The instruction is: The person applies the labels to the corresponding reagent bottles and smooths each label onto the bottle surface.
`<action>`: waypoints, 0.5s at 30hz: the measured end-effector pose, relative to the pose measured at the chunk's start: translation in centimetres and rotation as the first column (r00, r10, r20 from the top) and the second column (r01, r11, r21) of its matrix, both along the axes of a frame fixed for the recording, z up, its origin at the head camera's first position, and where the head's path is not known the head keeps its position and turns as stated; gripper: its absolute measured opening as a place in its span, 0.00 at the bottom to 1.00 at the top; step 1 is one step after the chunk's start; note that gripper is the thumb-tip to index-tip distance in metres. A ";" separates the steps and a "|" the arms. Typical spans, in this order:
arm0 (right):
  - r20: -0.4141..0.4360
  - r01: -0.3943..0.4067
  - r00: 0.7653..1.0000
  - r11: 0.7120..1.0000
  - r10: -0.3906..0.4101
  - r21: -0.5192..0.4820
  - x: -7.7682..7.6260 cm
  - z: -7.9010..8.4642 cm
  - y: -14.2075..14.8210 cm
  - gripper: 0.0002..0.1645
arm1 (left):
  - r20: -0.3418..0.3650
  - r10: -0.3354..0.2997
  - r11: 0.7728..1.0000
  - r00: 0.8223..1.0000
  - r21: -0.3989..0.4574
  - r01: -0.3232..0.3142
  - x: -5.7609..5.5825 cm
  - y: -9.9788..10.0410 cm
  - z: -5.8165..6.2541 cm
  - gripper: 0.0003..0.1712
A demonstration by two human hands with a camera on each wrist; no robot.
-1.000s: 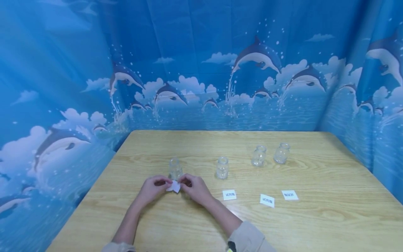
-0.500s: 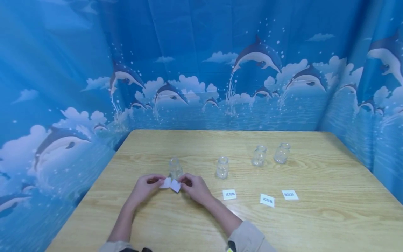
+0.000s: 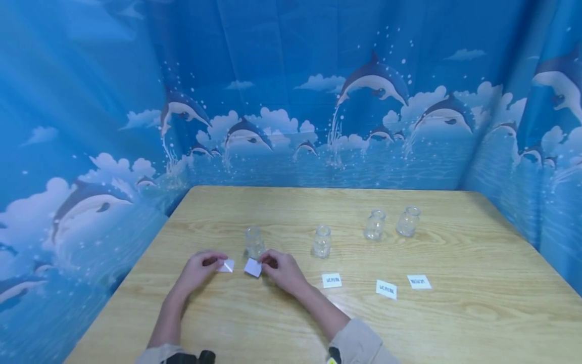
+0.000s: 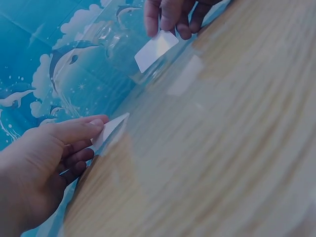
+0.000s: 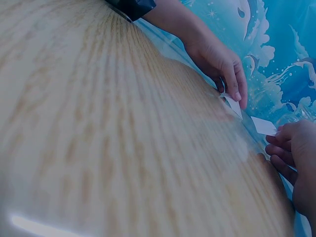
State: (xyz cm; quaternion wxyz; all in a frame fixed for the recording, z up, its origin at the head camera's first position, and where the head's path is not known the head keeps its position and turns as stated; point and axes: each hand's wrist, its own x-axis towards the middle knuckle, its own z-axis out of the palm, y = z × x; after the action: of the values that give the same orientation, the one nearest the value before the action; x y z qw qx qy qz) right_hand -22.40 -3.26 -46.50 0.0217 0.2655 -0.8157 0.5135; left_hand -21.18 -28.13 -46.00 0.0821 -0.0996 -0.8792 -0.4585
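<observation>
My left hand [image 3: 196, 271] pinches a small white slip [image 4: 109, 131] between thumb and fingertips, just over the table. Its surface catches the light in the head view. To its right, my right hand [image 3: 284, 273] pinches a white square label [image 3: 252, 268] by its right edge, tilted, in front of a clear glass jar [image 3: 254, 241]. A gap separates the two pieces. In the right wrist view the label [image 5: 263, 125] lies between my right thumb and forefinger. I cannot make out any writing on either piece.
A second glass jar [image 3: 322, 242] stands right of my right hand, with two more jars [image 3: 375, 225] [image 3: 407, 222] farther back. Three white labels with dark characters [image 3: 331, 280] [image 3: 386, 289] [image 3: 419, 281] lie on the wooden table [image 3: 473, 242]. A dolphin-print curtain [image 3: 291, 76] surrounds it.
My left hand has moved left with its slip, and the two pieces, which touched or overlapped a second ago, are now apart. My right hand has stayed almost still with the label.
</observation>
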 end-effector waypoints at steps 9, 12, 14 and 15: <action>0.010 0.006 1.000 1.000 -0.007 0.013 0.0 0.1 -0.1 0.07 | -0.066 -0.017 0.994 0.998 -0.110 0.010 -0.3 0.1 -0.4 0.08; 0.010 0.006 1.000 1.000 -0.006 0.016 0.1 0.1 -0.1 0.07 | -0.090 -0.018 0.991 0.996 -0.135 0.006 -0.3 0.2 -0.4 0.08; 0.005 0.005 1.000 1.000 -0.005 0.013 0.0 0.0 -0.1 0.08 | -0.097 -0.014 0.991 0.995 -0.136 0.000 -0.3 0.3 -0.4 0.08; 0.004 0.005 1.000 1.000 -0.005 0.009 0.0 0.0 -0.1 0.08 | -0.096 -0.009 0.992 0.995 -0.129 -0.003 -0.3 0.3 -0.4 0.08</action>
State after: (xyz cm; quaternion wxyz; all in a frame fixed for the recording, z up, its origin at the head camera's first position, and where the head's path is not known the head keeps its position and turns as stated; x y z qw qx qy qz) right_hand -22.38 -3.31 -46.47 0.0202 0.2623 -0.8188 0.5103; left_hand -21.48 -27.84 -46.43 0.1173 -0.1281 -0.9019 -0.3955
